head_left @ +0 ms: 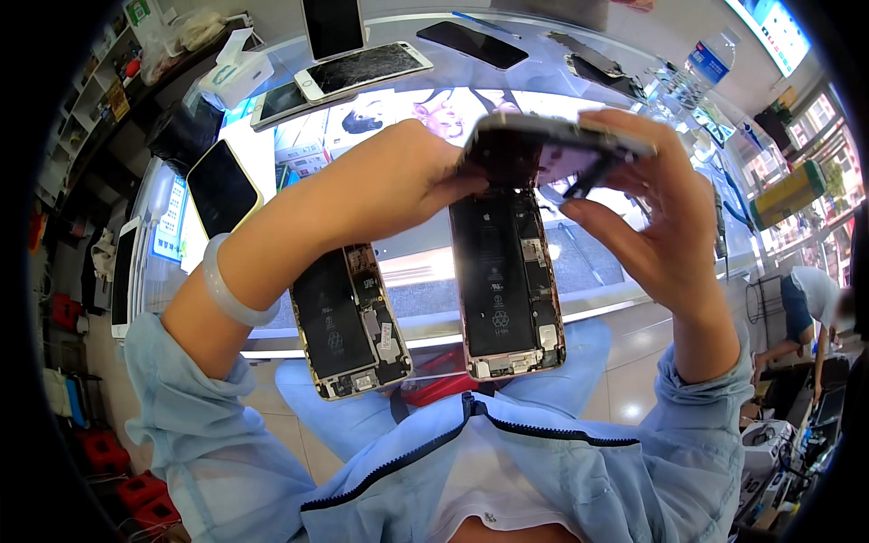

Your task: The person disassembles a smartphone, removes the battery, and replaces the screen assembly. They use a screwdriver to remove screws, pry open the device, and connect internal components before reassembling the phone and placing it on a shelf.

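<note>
An opened phone stretches toward me over the near edge of the glass counter, its black battery and inner parts bare. Above its far end a phone screen is tilted up, its inner side partly facing me. My left hand is closed on the screen's left end, fingertips mostly hidden behind it. My right hand grips the other end, fingers over the top edge and thumb below, beside a small dark flap. Whether a cable joins screen and body, I cannot tell. A second opened phone lies to the left, under my left forearm.
A cracked white-framed phone, a black phone and a yellow-edged phone lie farther out. A tissue box sits back left, a plastic bottle back right. Beyond the counter's right side a person bends down.
</note>
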Tool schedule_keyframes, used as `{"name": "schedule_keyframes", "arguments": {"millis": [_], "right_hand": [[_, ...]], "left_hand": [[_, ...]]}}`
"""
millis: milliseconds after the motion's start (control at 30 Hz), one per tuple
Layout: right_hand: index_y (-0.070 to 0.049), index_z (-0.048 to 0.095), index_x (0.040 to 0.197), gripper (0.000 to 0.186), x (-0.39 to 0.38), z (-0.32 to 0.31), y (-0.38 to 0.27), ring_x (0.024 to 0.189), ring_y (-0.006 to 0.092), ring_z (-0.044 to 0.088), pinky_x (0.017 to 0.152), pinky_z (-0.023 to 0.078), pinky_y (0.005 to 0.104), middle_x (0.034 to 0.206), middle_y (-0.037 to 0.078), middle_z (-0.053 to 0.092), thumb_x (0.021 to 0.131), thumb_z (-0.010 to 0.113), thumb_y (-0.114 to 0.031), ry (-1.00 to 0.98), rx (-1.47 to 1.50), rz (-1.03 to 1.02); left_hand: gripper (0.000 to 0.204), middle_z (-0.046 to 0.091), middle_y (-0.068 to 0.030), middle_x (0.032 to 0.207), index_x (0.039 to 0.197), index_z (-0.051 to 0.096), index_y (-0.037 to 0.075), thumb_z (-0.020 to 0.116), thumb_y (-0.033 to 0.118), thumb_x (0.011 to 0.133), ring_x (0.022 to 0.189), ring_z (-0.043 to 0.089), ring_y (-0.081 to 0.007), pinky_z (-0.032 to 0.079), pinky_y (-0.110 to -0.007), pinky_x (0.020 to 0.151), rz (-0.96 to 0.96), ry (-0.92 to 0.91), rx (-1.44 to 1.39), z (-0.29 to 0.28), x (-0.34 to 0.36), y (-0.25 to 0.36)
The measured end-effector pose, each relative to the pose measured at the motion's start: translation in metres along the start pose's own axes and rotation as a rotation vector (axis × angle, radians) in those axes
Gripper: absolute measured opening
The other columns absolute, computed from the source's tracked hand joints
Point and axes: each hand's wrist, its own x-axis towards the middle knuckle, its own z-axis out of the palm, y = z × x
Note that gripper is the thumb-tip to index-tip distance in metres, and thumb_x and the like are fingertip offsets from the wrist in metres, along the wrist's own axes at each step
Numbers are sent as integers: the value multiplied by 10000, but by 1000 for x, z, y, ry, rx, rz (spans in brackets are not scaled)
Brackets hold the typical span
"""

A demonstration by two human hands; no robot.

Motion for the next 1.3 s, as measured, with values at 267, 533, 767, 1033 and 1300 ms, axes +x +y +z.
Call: {"name": "schedule_keyframes", "arguments": {"millis": [267,533,767,1033,1300], "right_hand": [[-18,529,1034,386,-11,-1,17,735,180,632,608,521,260,903,83,628,713,736,-78,-114,-107,250],[-47,541,1149,572,-23,-10,-11,904,237,616,733,514,313,1052,139,600,636,786,-116,-51,-141,51],[28,642,991,309,-43,0,-32,903,343,621,759,516,362,1020,218,611,764,671,-179,-215,-286,-355],[8,641,993,317,-69,10,-43,980,342,607,844,514,397,1027,196,616,687,686,-62,-330,-377,-247],[21,587,1066,327,-92,7,-33,1136,386,498,915,458,417,1166,198,538,741,576,-9,-410,-333,-73]], "left_hand": [[250,552,-135,519,748,636,-3,568,203,872,476,568,-243,448,-333,489,-233,-202,-45,-15,8,7],[215,643,-143,846,1017,626,36,595,73,808,761,606,-315,475,-371,664,-14,-168,141,0,-3,7],[315,650,-105,924,1072,604,60,603,60,757,861,601,-290,482,-371,729,43,-199,353,3,-9,15],[1015,572,-206,1128,1201,493,-49,847,490,418,1023,556,-345,427,-369,899,-141,-475,-26,-35,-5,22],[987,573,-216,1144,1195,505,-55,817,536,468,1044,564,-331,425,-358,913,-227,-431,-46,-28,-3,19]]}}
